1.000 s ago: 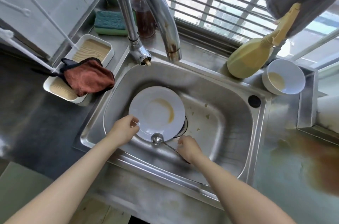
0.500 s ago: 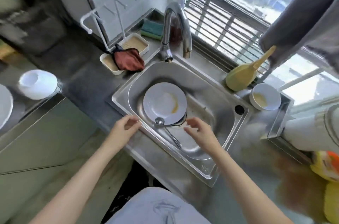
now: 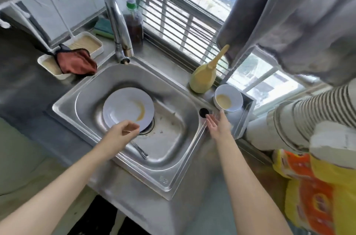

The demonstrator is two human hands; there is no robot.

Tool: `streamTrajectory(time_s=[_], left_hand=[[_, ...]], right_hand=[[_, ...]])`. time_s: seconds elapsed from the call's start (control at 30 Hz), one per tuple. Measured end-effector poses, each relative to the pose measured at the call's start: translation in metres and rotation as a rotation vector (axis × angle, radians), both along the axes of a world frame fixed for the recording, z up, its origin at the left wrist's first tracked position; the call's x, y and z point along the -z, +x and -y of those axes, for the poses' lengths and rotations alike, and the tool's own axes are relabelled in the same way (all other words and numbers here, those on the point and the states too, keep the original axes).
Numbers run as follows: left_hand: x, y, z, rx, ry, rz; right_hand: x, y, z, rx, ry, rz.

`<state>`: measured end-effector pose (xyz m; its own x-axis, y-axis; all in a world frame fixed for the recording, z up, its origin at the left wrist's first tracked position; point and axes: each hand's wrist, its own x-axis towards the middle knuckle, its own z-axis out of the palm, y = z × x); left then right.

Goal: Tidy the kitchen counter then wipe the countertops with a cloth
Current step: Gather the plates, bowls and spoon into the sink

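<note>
- the red cloth (image 3: 76, 62) is way over on the left, bunched up and draped across the middle of a white tray (image 3: 50, 67), its long side running from back-left down toward the sink (image 3: 63, 107) corner, well apart from both hands
- behind it there's a green sponge (image 3: 104, 27), then the faucet (image 3: 119, 28) with a dark bottle (image 3: 134, 28) right behind it
- a dirty plate (image 3: 128, 108) sits in the basin, and the left hand (image 3: 120, 134) hovers over its near edge with fingers curled toward the thumb; honestly can't tell if it's pinching anything
- a metal utensil (image 3: 140, 151) handle pokes out below that hand, pointing near-right, head hidden
- the yellow bottle (image 3: 204, 78) and white bowl (image 3: 228, 98) are on the ledge
- the right hand (image 3: 219, 125) is flat, fingers straight, just beside the bowl, too blurry to call contact
- a yellow-orange bag (image 3: 308, 186) is cut off at the far right
</note>
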<state>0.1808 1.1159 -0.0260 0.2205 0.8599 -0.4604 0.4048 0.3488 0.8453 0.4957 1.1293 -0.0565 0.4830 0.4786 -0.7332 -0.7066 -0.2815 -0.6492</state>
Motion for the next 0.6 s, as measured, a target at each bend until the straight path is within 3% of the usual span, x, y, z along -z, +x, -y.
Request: streamTrajectory(time_s=[0.27, 0.4, 0.47, 0.53, 0.6], left_hand=[[0.009, 0.003, 0.012, -0.012, -0.026, -0.023], [0.013, -0.013, 0.016, -0.014, -0.007, -0.089], [0.018, -0.023, 0.016, -0.004, 0.094, -0.271], [0.026, -0.033, 0.016, 0.057, 0.199, -0.629], [0.035, -0.043, 0.021, 0.099, 0.169, -0.842]], right_hand=[[0.009, 0.028, -0.024, 0.097, 0.068, 0.05], [-0.005, 0.014, -0.009, 0.028, 0.076, 0.121], [-0.013, -0.003, 0.002, -0.029, 0.092, 0.123], [-0.018, -0.024, 0.014, -0.079, 0.1, 0.086], [-0.014, -0.05, 0.025, -0.122, 0.095, 0.02]])
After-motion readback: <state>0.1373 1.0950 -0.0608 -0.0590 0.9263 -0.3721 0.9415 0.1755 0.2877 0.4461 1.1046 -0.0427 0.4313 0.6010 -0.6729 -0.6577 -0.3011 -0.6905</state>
